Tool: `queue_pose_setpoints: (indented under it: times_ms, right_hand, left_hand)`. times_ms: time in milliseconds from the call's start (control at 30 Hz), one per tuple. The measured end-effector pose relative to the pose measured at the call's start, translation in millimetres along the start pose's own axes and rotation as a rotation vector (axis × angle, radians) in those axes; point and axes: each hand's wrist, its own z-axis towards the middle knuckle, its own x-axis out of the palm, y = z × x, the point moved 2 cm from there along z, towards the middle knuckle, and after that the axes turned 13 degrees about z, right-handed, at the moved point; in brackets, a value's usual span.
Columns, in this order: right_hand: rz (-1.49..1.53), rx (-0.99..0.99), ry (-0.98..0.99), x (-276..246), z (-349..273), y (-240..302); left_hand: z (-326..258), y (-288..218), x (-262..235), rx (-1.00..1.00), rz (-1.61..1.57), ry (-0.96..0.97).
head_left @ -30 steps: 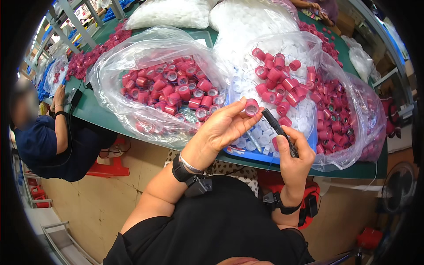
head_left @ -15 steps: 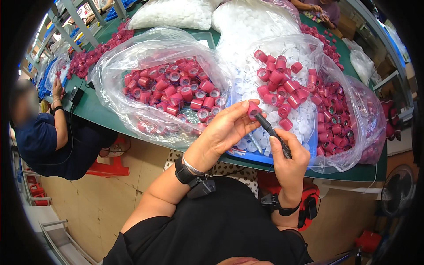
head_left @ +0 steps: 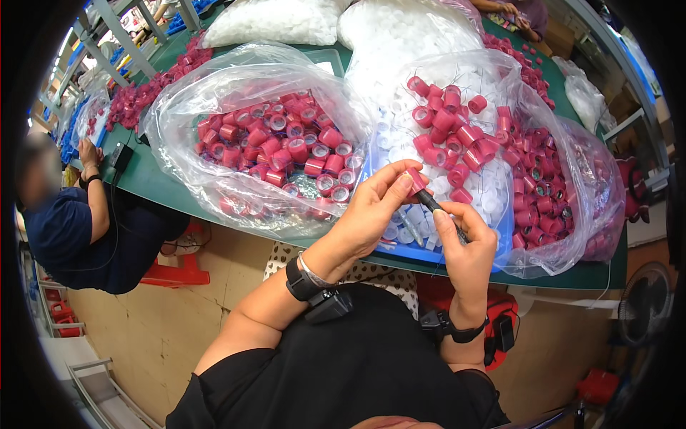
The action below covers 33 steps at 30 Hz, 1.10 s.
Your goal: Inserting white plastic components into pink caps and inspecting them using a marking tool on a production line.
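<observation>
Between the fingers of my left hand (head_left: 375, 204) is a small dark-red cylinder (head_left: 414, 181). My right hand (head_left: 468, 250) grips a black rod-shaped tool (head_left: 427, 200), and its tip meets the cylinder's end. Whether the tip sits inside the cylinder I cannot tell. Below my hands lies a blue tray (head_left: 502, 250) with many white plastic caps (head_left: 489, 204) and a heap of red cylinders (head_left: 468, 136), some with thin dark wires. A silvery pen-like thing (head_left: 412, 229) lies in the tray near my left hand.
A clear plastic bag (head_left: 179, 136) of red cylinders stands open at left; another bag (head_left: 572, 236) of them is at right. White bags (head_left: 275, 25) sit at the back of the green table (head_left: 161, 179). A co-worker (head_left: 78, 222) sits at left, another works far right.
The black tool and the red cylinder are closer together, with less of the tool showing between my hands. My right fingers have moved up along it toward the cylinder.
</observation>
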Motion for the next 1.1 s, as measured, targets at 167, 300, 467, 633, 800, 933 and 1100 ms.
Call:
queue_pose_setpoints:
  times_ms: [167,300,467,633,800,933,1100]
  right_hand:
    - [0.2,0.008,0.01,3,5,-9]
    - [0.012,-0.126,0.068,5,7,-4]
    - [-0.111,-0.368,0.05,2,5,2]
    - [-0.015,-0.307,-0.071,-15,1,-3]
    - [-0.076,-0.3,-0.082,-20,0,-5]
    - [-0.076,-0.283,-0.116,-25,0,-6]
    - [-0.094,-0.267,-0.202,-39,1,-9]
  left_hand:
    - [-1,-7,-1,0.027,0.056,-0.035]
    - [-1,-10,-3,-0.047,-0.1,-0.047]
    - [0,0,-15,-0.238,-0.601,-0.117]
    - [0,-3,-17,-0.274,-0.739,-0.061]
    - [0,-2,-19,-0.29,-0.774,-0.051]
    - [2,-3,-27,-0.291,-0.824,-0.015]
    - [10,-58,-95,0.042,-1.179,-0.08]
